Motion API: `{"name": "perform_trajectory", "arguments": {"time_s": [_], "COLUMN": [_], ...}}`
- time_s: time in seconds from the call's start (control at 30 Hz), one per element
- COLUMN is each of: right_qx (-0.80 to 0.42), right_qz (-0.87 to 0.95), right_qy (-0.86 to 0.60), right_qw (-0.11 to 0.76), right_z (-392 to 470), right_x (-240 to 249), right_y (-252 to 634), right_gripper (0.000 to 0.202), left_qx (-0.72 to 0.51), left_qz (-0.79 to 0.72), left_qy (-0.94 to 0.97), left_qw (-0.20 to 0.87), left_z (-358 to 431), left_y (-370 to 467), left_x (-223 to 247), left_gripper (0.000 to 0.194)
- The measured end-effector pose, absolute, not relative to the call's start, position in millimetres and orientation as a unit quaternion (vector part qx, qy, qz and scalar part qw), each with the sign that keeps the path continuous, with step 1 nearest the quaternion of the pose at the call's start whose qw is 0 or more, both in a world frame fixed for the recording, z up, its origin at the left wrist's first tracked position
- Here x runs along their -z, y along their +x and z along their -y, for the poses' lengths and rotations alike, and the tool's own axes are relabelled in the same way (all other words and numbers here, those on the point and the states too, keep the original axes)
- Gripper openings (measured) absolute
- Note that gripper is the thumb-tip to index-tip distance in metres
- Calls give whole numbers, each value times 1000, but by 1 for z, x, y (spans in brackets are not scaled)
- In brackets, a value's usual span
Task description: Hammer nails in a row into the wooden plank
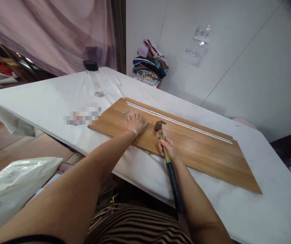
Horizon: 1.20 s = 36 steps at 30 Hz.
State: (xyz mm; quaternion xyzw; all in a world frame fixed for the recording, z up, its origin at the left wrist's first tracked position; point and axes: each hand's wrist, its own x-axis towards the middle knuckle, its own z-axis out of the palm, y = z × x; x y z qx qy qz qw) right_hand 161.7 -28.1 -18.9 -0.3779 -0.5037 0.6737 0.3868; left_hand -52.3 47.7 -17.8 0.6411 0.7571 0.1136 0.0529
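A wide wooden board (206,152) lies on the white-covered table. My left hand (137,123) rests palm down on its left part, fingers spread, beside several nails (126,112). In my right hand (168,148) is a hammer (172,179), gripped high on the handle near the rusty head, which is over the board's front part. The black end of the handle points back toward my body. Small dark marks (178,141) dot the wood just right of the hammer. Two white measuring strips (181,122) run along the far side of the board.
A clear bottle (94,79) with a black lid stands at the back left of the table (46,98). Nearer the board is a pixelated item (81,114). Folded cloths (150,64) are stacked by the wall. A white plastic bag (15,183) is at the lower left.
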Motion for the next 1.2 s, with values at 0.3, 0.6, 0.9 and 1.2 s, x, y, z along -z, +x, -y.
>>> {"name": "perform_trajectory", "arguments": {"time_s": [0.3, 0.6, 0.9, 1.2], "right_qx": [-667, -663, -658, -651], "right_qz": [512, 495, 497, 508], "right_qy": [-388, -409, -431, -415], "right_qw": [378, 385, 367, 382], "right_z": [29, 34, 32, 26], "right_x": [19, 24, 31, 53], "right_y": [164, 165, 171, 174], "right_gripper": [50, 57, 64, 58], "left_qx": [-111, -110, -119, -116], "left_qz": [-759, -762, -763, -764], "left_qy": [640, 635, 632, 631], "left_qw": [55, 66, 66, 60], "left_z": [-46, -43, -37, -36], "left_y": [-53, -52, -49, -49], "left_x": [18, 23, 23, 21], "left_gripper": [61, 61, 60, 57]}}
